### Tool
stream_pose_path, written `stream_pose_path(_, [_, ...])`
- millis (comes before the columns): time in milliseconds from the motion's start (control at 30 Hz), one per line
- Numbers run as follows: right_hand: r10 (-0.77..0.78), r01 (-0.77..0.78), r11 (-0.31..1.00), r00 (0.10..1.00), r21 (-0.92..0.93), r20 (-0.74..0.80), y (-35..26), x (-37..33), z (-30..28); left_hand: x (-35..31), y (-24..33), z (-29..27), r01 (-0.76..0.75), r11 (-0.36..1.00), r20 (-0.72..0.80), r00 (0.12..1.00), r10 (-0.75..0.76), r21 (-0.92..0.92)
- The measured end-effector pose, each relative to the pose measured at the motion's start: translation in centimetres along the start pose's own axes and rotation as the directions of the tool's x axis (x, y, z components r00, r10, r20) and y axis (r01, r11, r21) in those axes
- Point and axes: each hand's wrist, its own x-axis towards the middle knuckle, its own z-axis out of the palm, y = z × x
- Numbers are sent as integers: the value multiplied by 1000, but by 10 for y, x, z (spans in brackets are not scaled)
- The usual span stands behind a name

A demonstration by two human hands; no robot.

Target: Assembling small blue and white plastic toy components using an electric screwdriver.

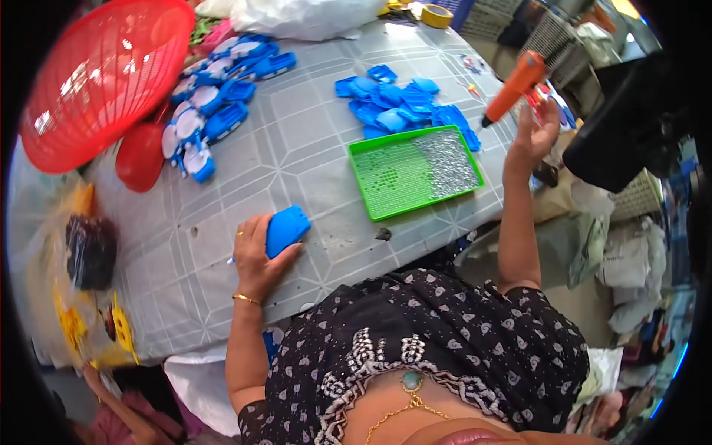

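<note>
left grip (pixel 261 248) clasps a blue plastic piece (pixel 288 228), thumb along its near edge and fingers over its left side; piece sits low over the near part of the desk (pixel 297 137), left of centre; whether its underside meets the surface, cannot tell; gold ring and bangle on that hand and wrist.

right grip (pixel 537 135) released, fingers spread and half curled, raised by the right edge of the desk; just beside it, an orange hand tool (pixel 513 89), dark tip slanting down and to the left; whether a fingertip touches the tool, cannot tell; what bears the tool, cannot tell either.

between the hands, nearer the right, a green tray (pixel 426 202) with shallow walls; small silvery pieces (pixel 449 162) crowd its right part, too small to make out singly; left part shows a gridded bottom; small dark lump (pixel 383 234) just below the tray on the grey patterned cover.

behind the tray, a loose heap of blue shells (pixel 391 119), some near its far rim; farther left, a spread of blue-and-white pieces (pixel 225 121), overlapping; beside these a red scoop (pixel 141 159) and a big red basket (pixel 111 74), tilted; far edge holds a white bag (pixel 308 16) and a yellow tape roll (pixel 436 15); lower left, another person's pink sleeve (pixel 144 419).
</note>
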Motion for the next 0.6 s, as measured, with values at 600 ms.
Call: stream_pose_path(600, [158,-586,717,665,378,730,-56,-34,128,-1,-2,6,-9,1000,-4,1000,9,12])
